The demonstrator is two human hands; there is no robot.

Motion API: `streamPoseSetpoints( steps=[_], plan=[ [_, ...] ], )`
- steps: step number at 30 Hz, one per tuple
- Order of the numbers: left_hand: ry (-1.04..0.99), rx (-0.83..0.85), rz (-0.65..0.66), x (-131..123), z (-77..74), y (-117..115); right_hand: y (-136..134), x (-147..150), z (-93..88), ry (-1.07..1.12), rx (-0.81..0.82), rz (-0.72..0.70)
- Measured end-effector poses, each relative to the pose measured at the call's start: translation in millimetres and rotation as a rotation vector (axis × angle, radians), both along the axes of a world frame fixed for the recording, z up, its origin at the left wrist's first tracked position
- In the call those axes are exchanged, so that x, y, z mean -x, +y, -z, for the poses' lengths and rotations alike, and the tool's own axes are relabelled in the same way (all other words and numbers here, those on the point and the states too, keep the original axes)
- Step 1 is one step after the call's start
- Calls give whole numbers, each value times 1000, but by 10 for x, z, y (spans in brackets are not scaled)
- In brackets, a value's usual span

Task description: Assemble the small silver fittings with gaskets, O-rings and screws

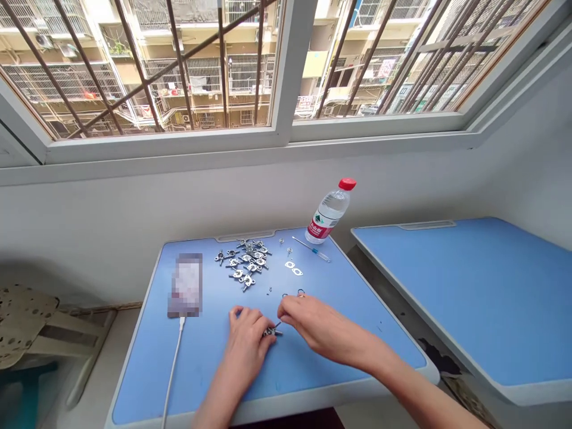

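Head view: and we're looking down over a blue laminate table (143, 370) set against a white wall!

Left hand: the left hand (245, 339) is down at the near middle, a tight grip, fingers curled over the fitting.

Right hand: the right hand (319, 325) comes in from the right, a narrow grip, fingertips right at the fitting; touching or not, I can't tell.

Fitting: a small silver metal fitting (270, 332) with a thin dark pin sits between both hands, just above the tabletop.

Pile: farther left, a heap of silver metal fittings (245, 260) lies spread on the table.

Small parts: right of it, two flat silver oval washers (293, 269), then a slim blue-handled screwdriver (311, 249) near the far edge.

Bottle: a clear plastic water bottle with a red cap (329, 211) leans at the far edge.

Left side: a pixelated phone (186, 285) lies there, its white charging cable (174, 369) trailing toward the near edge.

Right side: a second blue table (465, 298) stands well apart.
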State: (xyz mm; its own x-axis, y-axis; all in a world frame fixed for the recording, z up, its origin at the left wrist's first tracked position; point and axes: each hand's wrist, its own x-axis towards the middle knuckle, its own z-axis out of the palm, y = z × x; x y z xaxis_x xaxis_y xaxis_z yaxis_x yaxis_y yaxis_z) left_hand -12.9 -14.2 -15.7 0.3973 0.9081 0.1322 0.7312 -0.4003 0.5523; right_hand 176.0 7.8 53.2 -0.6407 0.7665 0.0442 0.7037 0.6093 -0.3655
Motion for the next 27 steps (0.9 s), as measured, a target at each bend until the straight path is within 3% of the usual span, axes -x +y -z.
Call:
streamPoseSetpoints(
  steps=[9, 20, 27],
  plan=[
    [-18, 16, -16, -14, 1, -1, 1, 108, 21, 84, 47, 68],
    [-18, -4, -40, -32, -16, -27, -57, 224, 140, 143, -6, 263],
    [-3, -4, -60, -32, -51, -40, -79, 266, 179, 126, -72, 297]
  ],
)
